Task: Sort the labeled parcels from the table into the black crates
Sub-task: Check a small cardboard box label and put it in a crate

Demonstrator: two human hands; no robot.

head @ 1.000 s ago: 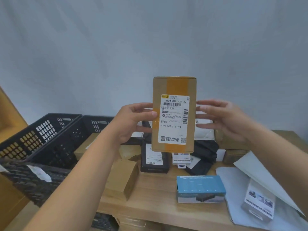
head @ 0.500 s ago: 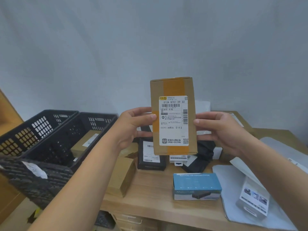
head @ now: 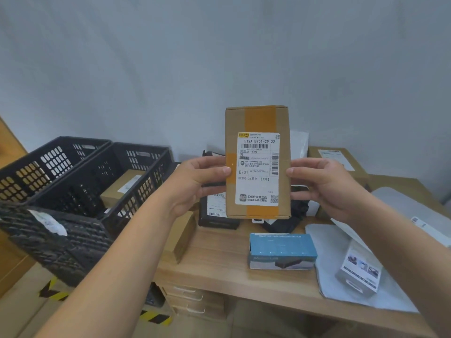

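I hold a brown cardboard parcel (head: 257, 118) upright above the table, its white shipping label facing me. My left hand (head: 197, 181) grips its left edge, thumb on the front. My right hand (head: 324, 184) grips its right edge the same way. Two black crates stand to the left: the nearer crate (head: 136, 206) holds a labeled brown box (head: 122, 189), and the farther crate (head: 46, 164) sits beside it. More parcels lie on the wooden table (head: 219, 259) below the held one.
A blue product box (head: 280, 247) lies near the table's front edge. Grey mailer bags (head: 324, 245) and a small clear-packed box (head: 358, 269) lie at right. A black parcel (head: 214, 215), a brown box (head: 180, 237) and a cardboard box (head: 339, 159) sit around. Drawers hang under the table.
The parcel and both hands stay in nearly the same pose; my view has shifted slightly, so the crates and table sit a little differently in frame.
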